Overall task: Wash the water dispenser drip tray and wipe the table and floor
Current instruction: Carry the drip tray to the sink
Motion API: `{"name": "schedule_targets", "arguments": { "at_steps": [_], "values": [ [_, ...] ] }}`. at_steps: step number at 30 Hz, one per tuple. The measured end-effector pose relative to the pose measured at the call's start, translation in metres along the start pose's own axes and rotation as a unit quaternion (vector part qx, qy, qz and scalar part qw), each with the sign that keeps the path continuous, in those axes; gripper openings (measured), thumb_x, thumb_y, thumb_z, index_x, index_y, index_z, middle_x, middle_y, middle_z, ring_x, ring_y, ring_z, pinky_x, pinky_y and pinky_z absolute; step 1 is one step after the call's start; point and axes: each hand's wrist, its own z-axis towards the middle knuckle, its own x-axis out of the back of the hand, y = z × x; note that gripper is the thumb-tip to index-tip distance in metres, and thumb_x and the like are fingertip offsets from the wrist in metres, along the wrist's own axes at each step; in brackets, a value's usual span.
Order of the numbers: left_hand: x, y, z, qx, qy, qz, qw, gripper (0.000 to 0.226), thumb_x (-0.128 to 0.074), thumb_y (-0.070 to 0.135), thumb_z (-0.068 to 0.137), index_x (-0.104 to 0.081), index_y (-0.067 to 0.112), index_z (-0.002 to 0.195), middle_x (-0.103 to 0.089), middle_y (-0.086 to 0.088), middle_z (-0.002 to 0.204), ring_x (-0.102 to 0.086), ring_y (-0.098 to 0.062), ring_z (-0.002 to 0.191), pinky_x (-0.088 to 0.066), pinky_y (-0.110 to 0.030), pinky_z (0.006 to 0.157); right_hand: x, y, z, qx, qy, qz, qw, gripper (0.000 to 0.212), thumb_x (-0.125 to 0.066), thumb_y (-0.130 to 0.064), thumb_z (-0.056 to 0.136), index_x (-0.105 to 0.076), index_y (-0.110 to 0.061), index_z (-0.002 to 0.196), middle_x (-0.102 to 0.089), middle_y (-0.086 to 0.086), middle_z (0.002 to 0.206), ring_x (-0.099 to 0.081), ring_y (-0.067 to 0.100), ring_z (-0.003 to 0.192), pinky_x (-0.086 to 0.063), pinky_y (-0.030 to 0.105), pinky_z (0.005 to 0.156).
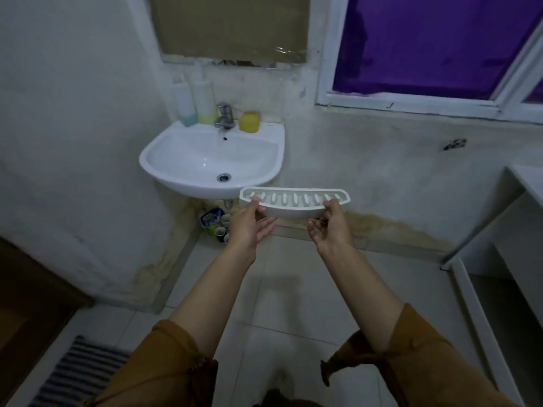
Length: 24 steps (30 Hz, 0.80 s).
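I hold a white, curved drip tray (294,199) with a row of oval slots level in front of me, just right of and below a white wall-mounted sink (164,171). My left hand (251,223) pinches the tray's left end, thumb on top. My right hand (330,223) pinches its right end the same way. A chrome tap (224,114) stands at the back of the sink, with water running from it into the bowl.
Two bottles (194,101) and a yellow sponge (249,121) sit on the sink's back rim. Small containers (216,221) stand on the tiled floor under the sink. A striped mat (79,374) lies at lower left, a white cabinet (505,230) at right, a purple-covered window (435,45) above.
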Motion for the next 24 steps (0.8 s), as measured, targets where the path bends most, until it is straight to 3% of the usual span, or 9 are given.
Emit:
{"name": "schedule_targets", "arguments": {
  "at_steps": [8, 11, 16, 20, 24],
  "values": [
    [-0.004, 0.049, 0.077, -0.001, 0.007, 0.014, 1.0, 0.035, -0.052, 0.03, 0.095, -0.048, 0.012, 0.066, -0.06, -0.006, 0.076, -0.065, -0.02, 0.075, -0.056, -0.024, 0.059, -0.072, -0.001, 0.053, -0.023, -0.011, 0.009, 1.0, 0.016, -0.052, -0.022, 0.09, -0.053, -0.014, 0.075, -0.048, -0.002, 0.07, -0.042, 0.008, 0.057, -0.041, 0.012, 0.038],
    [-0.015, 0.054, 0.097, 0.017, -0.004, 0.012, 1.0, 0.034, -0.053, 0.028, 0.095, -0.049, 0.01, 0.066, -0.057, -0.006, 0.073, -0.064, -0.02, 0.073, -0.056, -0.028, 0.065, -0.08, -0.009, 0.069, -0.014, 0.015, 0.016, 1.0, 0.021, -0.053, -0.021, 0.089, -0.051, -0.013, 0.069, -0.046, 0.001, 0.067, -0.043, 0.01, 0.056, -0.041, 0.012, 0.038],
    [-0.032, 0.056, 0.124, 0.034, -0.029, 0.029, 0.999, 0.034, -0.052, 0.029, 0.095, -0.048, 0.01, 0.067, -0.057, -0.005, 0.076, -0.064, -0.019, 0.073, -0.056, -0.024, 0.058, -0.088, -0.02, 0.095, -0.003, 0.062, 0.023, 0.998, 0.017, -0.058, -0.018, 0.084, -0.053, -0.01, 0.07, -0.047, 0.003, 0.063, -0.044, 0.012, 0.051, -0.042, 0.018, 0.042],
    [-0.04, 0.064, 0.151, 0.049, -0.054, 0.04, 0.997, 0.034, -0.051, 0.028, 0.096, -0.048, 0.009, 0.068, -0.056, -0.005, 0.075, -0.063, -0.02, 0.074, -0.055, -0.026, 0.065, -0.1, -0.021, 0.113, -0.003, 0.085, 0.038, 0.996, 0.017, -0.059, -0.019, 0.084, -0.053, -0.01, 0.07, -0.048, 0.003, 0.063, -0.044, 0.012, 0.05, -0.043, 0.02, 0.044],
    [-0.047, 0.075, 0.185, 0.067, -0.092, 0.056, 0.992, 0.033, -0.05, 0.027, 0.097, -0.048, 0.009, 0.069, -0.054, -0.007, 0.077, -0.063, -0.022, 0.079, -0.053, -0.034, 0.084, -0.117, -0.02, 0.139, 0.0, 0.111, 0.063, 0.992, 0.028, -0.059, -0.02, 0.085, -0.045, -0.012, 0.062, -0.047, 0.004, 0.064, -0.043, 0.013, 0.052, -0.041, 0.015, 0.038]
  ]
}}
